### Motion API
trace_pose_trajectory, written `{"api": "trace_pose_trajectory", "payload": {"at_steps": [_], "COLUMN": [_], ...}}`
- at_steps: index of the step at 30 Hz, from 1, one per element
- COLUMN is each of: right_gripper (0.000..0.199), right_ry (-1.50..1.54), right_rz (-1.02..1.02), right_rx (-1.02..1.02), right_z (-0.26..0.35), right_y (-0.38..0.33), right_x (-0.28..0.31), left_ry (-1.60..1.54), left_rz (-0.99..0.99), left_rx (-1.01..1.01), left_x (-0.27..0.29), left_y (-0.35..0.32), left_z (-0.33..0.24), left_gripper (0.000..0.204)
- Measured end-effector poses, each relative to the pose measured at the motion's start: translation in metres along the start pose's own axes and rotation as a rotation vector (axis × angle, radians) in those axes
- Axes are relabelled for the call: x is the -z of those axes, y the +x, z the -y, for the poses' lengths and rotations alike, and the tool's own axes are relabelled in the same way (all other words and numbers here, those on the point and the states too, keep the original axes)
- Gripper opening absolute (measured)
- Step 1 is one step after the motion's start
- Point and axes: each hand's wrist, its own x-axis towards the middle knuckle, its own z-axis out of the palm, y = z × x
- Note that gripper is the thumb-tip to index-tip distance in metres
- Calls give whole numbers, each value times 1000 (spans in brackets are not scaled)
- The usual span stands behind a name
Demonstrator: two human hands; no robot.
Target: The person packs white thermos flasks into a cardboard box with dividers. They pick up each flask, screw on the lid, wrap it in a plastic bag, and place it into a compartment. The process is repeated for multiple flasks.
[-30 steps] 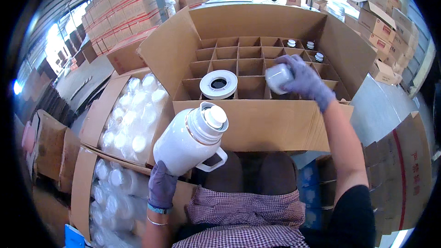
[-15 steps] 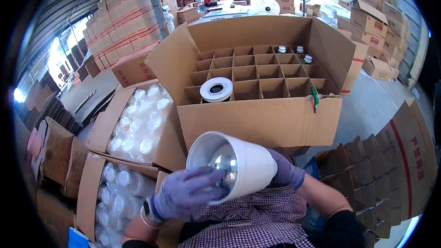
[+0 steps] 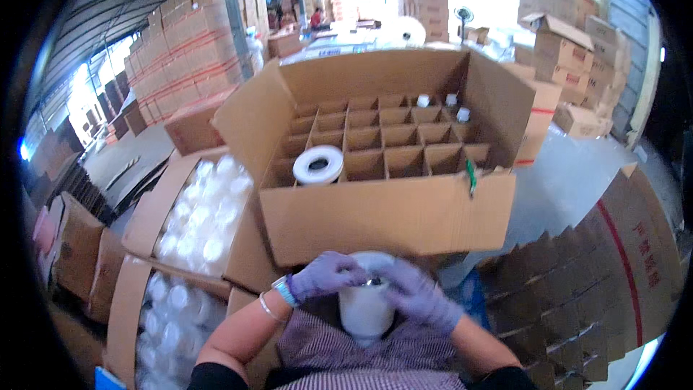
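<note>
A white tapered, bucket-shaped container (image 3: pixel 367 315) stands upright in front of my checked apron, its wide mouth up. My gloved left hand (image 3: pixel 328 275) is closed at the mouth's left side, its fingertips over the opening. My gloved right hand (image 3: pixel 424 297) grips the right rim, fingers reaching over it. Between the fingertips a shiny silver part (image 3: pixel 373 282) shows inside the mouth; its shape is mostly hidden. Just beyond is an open cardboard box (image 3: pixel 386 213) with cardboard dividers. A white ring-topped piece (image 3: pixel 318 165) sits in its near-left compartment.
Several white caps (image 3: pixel 463 114) show in the divided box's far-right cells, and a green strip (image 3: pixel 471 177) hangs on its front wall. Left are two open boxes of plastic-wrapped white pieces (image 3: pixel 206 209). Folded cardboard dividers (image 3: pixel 556 303) stand right. Stacked cartons (image 3: pixel 188 50) rise behind.
The container has gone from tilted sideways to upright and lower, near my lap. My right hand has moved from its outer base to the rim. The view has shifted slightly.
</note>
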Motion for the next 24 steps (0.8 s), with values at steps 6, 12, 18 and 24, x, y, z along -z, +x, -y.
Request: {"api": "trace_pose_trajectory", "payload": {"at_steps": [6,12,18,24], "right_gripper": [49,47,66,73], "right_ry": [-26,291,-190,-59], "right_rz": [10,-69,-415,-233], "right_rx": [35,-68,203,53], "right_z": [14,11,40,31], "right_y": [17,42,125,123], "right_x": [-3,32,41,17], "left_ry": [822,288,-770,-526], "left_rz": [-936,-726,-580,-776], "left_rx": [-47,-27,-328,-313], "left_x": [97,148,58,-30], "left_y": [98,115,29,-22], "left_z": [9,14,-46,-83], "left_gripper": [81,60,67,58]}}
